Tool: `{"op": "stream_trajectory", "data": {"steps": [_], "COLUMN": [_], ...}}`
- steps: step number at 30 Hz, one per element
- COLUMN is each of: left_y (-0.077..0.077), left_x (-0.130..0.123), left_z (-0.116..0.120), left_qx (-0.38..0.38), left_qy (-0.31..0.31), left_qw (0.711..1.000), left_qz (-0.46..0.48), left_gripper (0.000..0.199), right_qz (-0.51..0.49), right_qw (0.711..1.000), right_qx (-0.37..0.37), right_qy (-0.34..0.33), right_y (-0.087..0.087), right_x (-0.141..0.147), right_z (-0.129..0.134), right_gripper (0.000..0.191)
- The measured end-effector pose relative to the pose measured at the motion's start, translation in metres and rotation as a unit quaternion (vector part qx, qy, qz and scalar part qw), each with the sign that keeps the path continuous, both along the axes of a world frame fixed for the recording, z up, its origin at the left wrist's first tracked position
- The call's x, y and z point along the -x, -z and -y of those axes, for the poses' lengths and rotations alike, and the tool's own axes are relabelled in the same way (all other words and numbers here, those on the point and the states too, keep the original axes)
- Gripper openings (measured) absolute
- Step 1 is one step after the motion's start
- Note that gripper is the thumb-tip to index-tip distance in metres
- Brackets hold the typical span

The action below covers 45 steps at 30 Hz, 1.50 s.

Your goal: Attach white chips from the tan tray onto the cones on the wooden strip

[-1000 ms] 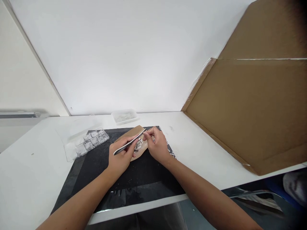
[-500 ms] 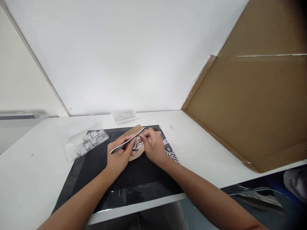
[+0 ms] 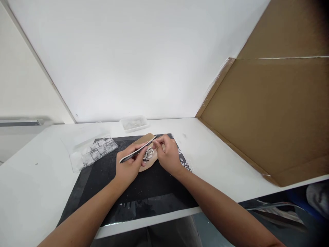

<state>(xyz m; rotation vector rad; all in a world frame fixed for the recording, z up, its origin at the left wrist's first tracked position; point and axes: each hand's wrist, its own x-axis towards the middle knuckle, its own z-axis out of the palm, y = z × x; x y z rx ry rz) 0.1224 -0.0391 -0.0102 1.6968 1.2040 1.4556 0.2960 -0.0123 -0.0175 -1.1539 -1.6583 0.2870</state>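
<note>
My left hand (image 3: 130,163) is closed around a black nail file with a pale edge (image 3: 136,151), which slants up to the right. Close to the file's upper tip, my right hand (image 3: 168,152) pinches with thumb and forefinger; whatever is between them is too small to make out. Below both hands lies a tan, rounded sheet (image 3: 144,139) bearing a heap of small white and dark pieces (image 3: 148,154). It rests on a black mat (image 3: 102,190). Right of my right hand, many small white pieces (image 3: 185,164) sit in rows on the mat's edge.
A clear compartment box (image 3: 96,152) with its lid open stands on the left of the white table (image 3: 221,171). Behind the mat is a translucent plastic tub (image 3: 134,123). A brown cardboard panel (image 3: 267,120) borders the right side, and a white wall (image 3: 144,61) the back.
My right hand has shifted slightly up and right along the file's tip, showing more of the small pieces on the tan sheet. My left hand keeps its hold on the nail file.
</note>
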Motion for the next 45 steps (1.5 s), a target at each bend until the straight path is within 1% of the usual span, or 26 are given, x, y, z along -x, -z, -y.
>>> {"op": "stream_trajectory", "data": {"steps": [3, 9, 16, 22, 29, 36, 41, 45], "left_y": [0.0, -0.001, 0.0, 0.0, 0.001, -0.002, 0.0, 0.001], "left_x": [0.0, 0.0, -0.002, 0.0, -0.002, 0.0, 0.0, 0.0], "left_z": [0.001, 0.001, 0.002, 0.0, 0.002, 0.002, 0.002, 0.002], "left_qx": [-0.01, -0.004, 0.003, -0.004, 0.004, -0.001, -0.011, -0.018], "left_qy": [0.003, -0.008, 0.003, -0.002, 0.01, 0.004, 0.001, -0.004], "left_qw": [1.0, 1.0, 1.0, 1.0, 1.0, 1.0, 1.0, 1.0], "left_qz": [-0.014, -0.012, -0.013, -0.004, -0.005, 0.002, -0.022, -0.022], "left_gripper": [0.022, 0.021, 0.021, 0.021, 0.021, 0.024, 0.023, 0.024], "right_qz": [-0.023, 0.006, -0.033, 0.011, -0.027, 0.015, -0.028, -0.016], "right_qw": [1.0, 1.0, 0.999, 1.0, 0.999, 1.0, 0.999, 1.0], "right_qx": [0.006, -0.004, 0.018, -0.004, 0.011, -0.006, 0.017, 0.015], "right_qy": [0.015, -0.015, 0.007, -0.019, 0.019, -0.017, 0.004, -0.012], "right_y": [-0.001, 0.0, -0.002, -0.002, -0.005, -0.002, -0.005, -0.003], "right_x": [-0.005, 0.001, -0.006, 0.001, -0.009, 0.002, -0.007, -0.004], "right_z": [-0.003, 0.003, -0.002, 0.003, -0.002, 0.004, -0.002, 0.001], "right_gripper": [0.019, 0.019, 0.019, 0.02, 0.019, 0.02, 0.019, 0.02]}}
